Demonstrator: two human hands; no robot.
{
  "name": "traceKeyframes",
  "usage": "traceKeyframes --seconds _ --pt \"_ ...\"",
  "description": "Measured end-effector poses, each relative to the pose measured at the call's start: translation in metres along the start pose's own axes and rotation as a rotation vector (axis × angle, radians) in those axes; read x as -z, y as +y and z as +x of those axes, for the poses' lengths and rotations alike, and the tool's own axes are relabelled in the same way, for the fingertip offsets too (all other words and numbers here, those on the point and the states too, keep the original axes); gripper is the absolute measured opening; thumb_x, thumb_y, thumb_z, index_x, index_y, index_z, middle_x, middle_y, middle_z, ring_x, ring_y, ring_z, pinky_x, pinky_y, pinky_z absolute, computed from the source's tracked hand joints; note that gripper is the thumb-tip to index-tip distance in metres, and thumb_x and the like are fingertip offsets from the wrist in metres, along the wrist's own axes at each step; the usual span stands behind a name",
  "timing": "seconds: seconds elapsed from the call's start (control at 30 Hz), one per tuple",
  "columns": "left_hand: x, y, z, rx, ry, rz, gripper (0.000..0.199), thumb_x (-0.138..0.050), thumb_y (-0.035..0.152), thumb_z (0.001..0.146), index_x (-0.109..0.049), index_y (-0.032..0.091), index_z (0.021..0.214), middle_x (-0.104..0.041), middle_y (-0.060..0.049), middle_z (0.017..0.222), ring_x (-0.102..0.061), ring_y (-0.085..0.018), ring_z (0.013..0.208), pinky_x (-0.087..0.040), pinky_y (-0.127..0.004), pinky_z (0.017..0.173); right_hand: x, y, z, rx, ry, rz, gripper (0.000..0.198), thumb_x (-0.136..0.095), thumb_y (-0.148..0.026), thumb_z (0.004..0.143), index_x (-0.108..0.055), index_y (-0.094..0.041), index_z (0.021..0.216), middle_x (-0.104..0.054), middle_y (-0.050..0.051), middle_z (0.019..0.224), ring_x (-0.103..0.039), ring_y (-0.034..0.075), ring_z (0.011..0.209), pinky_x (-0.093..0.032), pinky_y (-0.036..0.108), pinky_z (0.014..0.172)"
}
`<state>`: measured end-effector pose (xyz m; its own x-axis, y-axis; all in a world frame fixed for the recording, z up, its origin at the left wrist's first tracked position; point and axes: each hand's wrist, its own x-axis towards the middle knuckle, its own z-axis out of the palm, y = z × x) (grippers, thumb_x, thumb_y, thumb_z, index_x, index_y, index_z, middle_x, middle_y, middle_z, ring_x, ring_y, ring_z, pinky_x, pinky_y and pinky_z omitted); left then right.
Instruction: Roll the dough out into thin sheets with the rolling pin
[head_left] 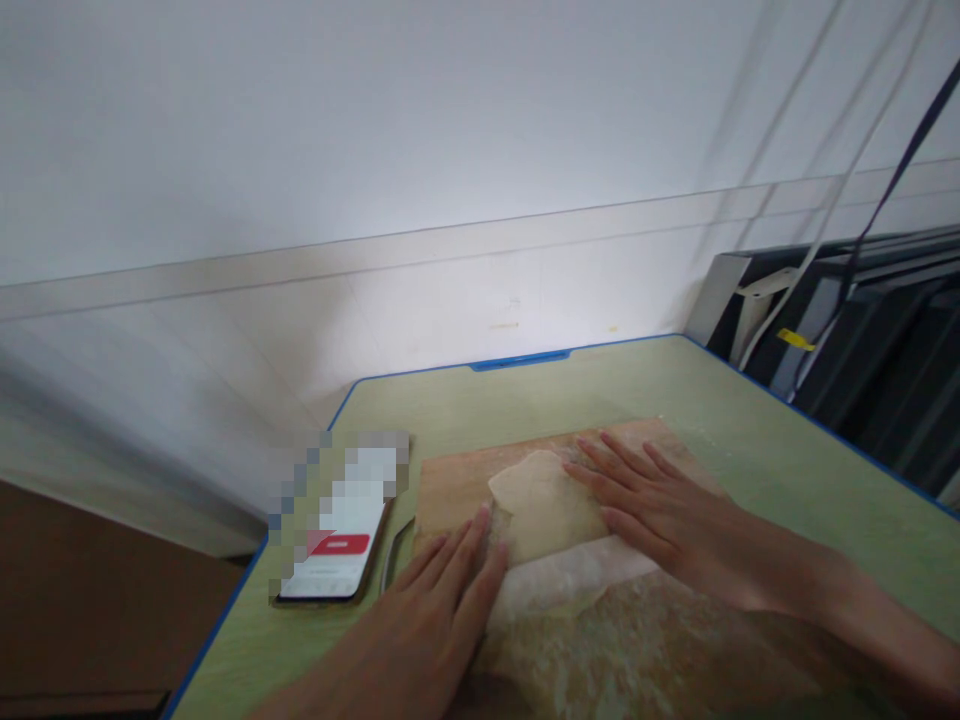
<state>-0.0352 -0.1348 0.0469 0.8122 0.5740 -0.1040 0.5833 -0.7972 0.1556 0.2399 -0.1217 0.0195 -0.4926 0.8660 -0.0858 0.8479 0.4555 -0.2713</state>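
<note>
A thin sheet of dough (536, 500) lies on a flour-dusted wooden board (600, 660). Across its near part runs a whitish roll (574, 578), with a flap of dough showing below it. Whether a rolling pin is inside the roll, I cannot tell. My left hand (442, 610) is at the left end of the roll, fingers stretched forward beside the dough. My right hand (652, 505) lies over the right end, fingers spread flat, their tips at the dough's right edge. Both palms hide the ends of the roll.
A phone (337, 550) with a partly blurred screen lies left of the board. Between them shows a curved metal edge (391, 560). The green table (450, 405) has a blue rim and meets a white wall (420, 310). Dark panels (892, 350) and hanging cables (900, 170) are at right.
</note>
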Motion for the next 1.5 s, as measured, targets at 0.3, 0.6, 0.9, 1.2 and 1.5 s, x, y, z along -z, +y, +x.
traceKeyframes --seconds 0.3,0.6,0.9,1.2,1.5 --pt "-0.009 0.006 -0.001 0.005 0.021 0.117 0.054 -0.041 0.022 0.083 -0.03 0.017 0.136 -0.031 -0.012 0.14 -0.03 -0.026 0.127 -0.032 -0.043 0.099 -0.007 0.01 -0.004 0.092 0.016 0.086 0.056 -0.031 -0.048 0.09 -0.014 -0.028 0.139 -0.009 0.002 0.147 -0.003 0.024 0.132 -0.005 0.051 0.105" --pt "-0.012 -0.007 0.018 -0.026 0.006 0.198 0.07 -0.061 0.045 0.077 -0.033 0.015 0.133 -0.03 -0.015 0.139 -0.031 -0.031 0.126 -0.038 -0.047 0.095 -0.011 0.012 0.002 0.019 0.116 0.109 0.057 -0.031 -0.048 0.089 -0.014 -0.027 0.14 -0.013 0.001 0.147 -0.006 0.023 0.132 -0.01 0.05 0.106" --pt "-0.022 -0.027 0.019 0.066 0.288 0.358 0.056 -0.044 0.049 0.086 -0.04 0.012 0.128 -0.045 -0.015 0.131 -0.043 -0.031 0.119 -0.043 -0.049 0.091 -0.015 0.015 0.01 -0.031 0.42 -0.099 0.049 -0.033 -0.044 0.09 -0.04 -0.019 0.131 -0.044 0.008 0.134 -0.034 0.022 0.125 -0.02 0.05 0.105" --pt "-0.021 -0.039 0.023 0.124 0.327 0.236 0.047 -0.034 0.044 0.091 -0.043 0.014 0.125 -0.05 -0.013 0.126 -0.048 -0.026 0.115 -0.045 -0.043 0.09 -0.014 0.018 0.018 -0.064 0.575 -0.002 0.042 -0.026 -0.037 0.092 -0.05 -0.015 0.119 -0.056 0.011 0.122 -0.046 0.022 0.116 -0.029 0.048 0.102" --pt "-0.012 -0.032 0.024 0.186 0.197 0.142 0.045 -0.04 0.039 0.089 -0.04 0.016 0.128 -0.047 -0.012 0.13 -0.046 -0.026 0.117 -0.041 -0.043 0.093 -0.027 0.036 0.023 -0.065 0.373 0.133 0.05 -0.023 -0.043 0.092 -0.04 -0.017 0.131 -0.036 0.007 0.138 -0.018 0.023 0.13 -0.019 0.049 0.106"
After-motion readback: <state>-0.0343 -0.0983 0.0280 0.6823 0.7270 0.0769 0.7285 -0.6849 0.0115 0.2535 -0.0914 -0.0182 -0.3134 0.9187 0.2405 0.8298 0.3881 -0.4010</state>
